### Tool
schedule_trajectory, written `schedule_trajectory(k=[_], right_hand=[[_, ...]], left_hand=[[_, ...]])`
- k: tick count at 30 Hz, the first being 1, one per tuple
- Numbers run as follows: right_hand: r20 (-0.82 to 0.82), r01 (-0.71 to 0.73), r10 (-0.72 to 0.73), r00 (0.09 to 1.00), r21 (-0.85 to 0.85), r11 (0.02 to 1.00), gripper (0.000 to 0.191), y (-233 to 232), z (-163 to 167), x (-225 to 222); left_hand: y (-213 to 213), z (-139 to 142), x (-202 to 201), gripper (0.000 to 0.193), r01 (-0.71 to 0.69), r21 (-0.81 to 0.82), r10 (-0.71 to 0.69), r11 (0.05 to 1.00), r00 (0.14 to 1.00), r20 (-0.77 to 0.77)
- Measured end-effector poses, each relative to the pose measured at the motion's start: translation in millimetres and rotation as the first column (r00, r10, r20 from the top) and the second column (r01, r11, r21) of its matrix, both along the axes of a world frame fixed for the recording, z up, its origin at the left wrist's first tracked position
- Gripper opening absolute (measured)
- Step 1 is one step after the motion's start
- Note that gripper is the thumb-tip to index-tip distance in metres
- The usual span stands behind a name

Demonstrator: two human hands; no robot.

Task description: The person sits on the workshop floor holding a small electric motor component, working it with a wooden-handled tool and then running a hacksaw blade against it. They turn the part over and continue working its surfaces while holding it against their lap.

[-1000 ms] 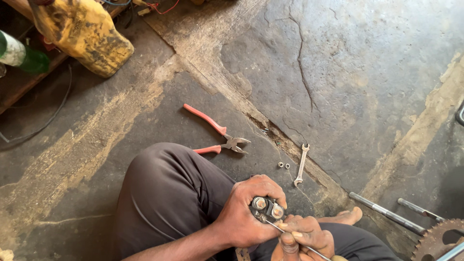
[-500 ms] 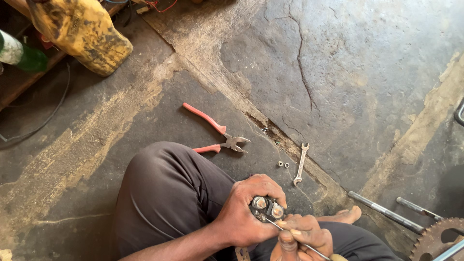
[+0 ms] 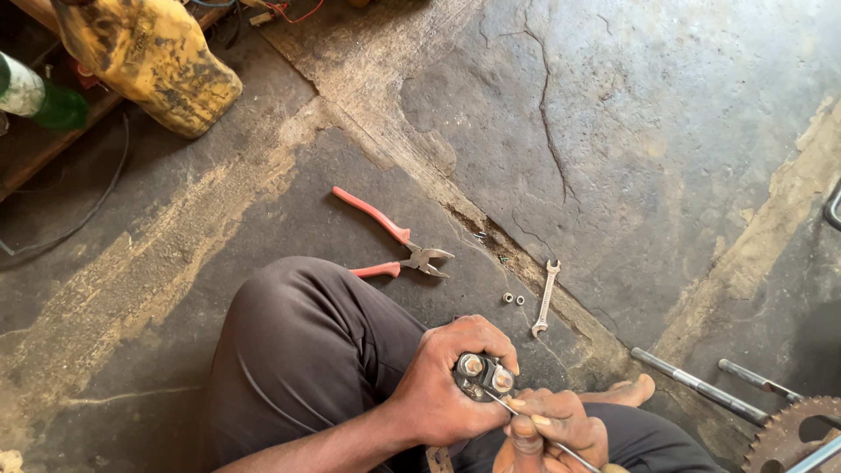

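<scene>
Terminal block [image 3: 482, 378] gripped in closed left hand [image 3: 447, 385] | right hand [image 3: 547, 429] pinching thin metal rod [image 3: 526, 423] against it

Hands work low in frame, above bent knee [image 3: 298, 350]. Ahead, pliers [image 3: 394, 245], two small nuts [image 3: 513, 299] and wrench [image 3: 545, 298] lie near. Right: metal rods [image 3: 701, 385], sprocket [image 3: 793, 438]. Far left: yellow jerrycan [image 3: 144, 57]. Cracked floor [image 3: 657, 131] beyond wrench lies open.

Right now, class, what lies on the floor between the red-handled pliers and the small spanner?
In the head view, two small metal nuts lie on the floor between the red-handled pliers and the small spanner.
</scene>
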State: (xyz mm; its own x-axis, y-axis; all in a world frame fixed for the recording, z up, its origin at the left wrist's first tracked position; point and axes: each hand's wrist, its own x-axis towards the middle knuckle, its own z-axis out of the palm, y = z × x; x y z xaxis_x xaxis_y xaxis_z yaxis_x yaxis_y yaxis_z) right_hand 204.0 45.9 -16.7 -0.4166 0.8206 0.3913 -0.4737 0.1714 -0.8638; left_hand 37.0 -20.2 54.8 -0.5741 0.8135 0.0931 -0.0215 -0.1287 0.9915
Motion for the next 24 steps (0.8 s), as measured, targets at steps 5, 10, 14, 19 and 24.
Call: schedule_trajectory(k=[5, 10, 14, 19, 24], right_hand=[[0.111, 0.065, -0.082, 0.99, 0.148, 0.987, 0.018, -7, 3, -4], [0.097, 0.091, -0.109, 0.989, 0.173, 0.981, 0.018, -2, 11, -9], [0.204, 0.091, -0.144, 0.968, 0.25, 0.964, 0.016, -1, 16, -11], [0.269, 0.105, -0.148, 0.952, 0.17, 0.98, 0.018, 0, 16, -5], [0.21, 0.117, -0.141, 0.968, 0.119, 0.986, 0.019, 2, 7, -6]], left_hand=[[0, -2, 1, 0.025, 0.006, 0.002, -0.006, 1.0, 1.0, -0.016], [0, -3, 0, 0.025, 0.015, -0.031, -0.015, 0.999, 1.0, 0.013], [1, -3, 2, 0.025, 0.015, -0.045, -0.014, 0.999, 1.0, 0.027], [1, -4, 4, 0.025, 0.006, -0.047, -0.005, 0.999, 1.0, 0.005], [2, -5, 3, 0.028, 0.005, -0.043, -0.006, 0.999, 1.0, -0.012]])
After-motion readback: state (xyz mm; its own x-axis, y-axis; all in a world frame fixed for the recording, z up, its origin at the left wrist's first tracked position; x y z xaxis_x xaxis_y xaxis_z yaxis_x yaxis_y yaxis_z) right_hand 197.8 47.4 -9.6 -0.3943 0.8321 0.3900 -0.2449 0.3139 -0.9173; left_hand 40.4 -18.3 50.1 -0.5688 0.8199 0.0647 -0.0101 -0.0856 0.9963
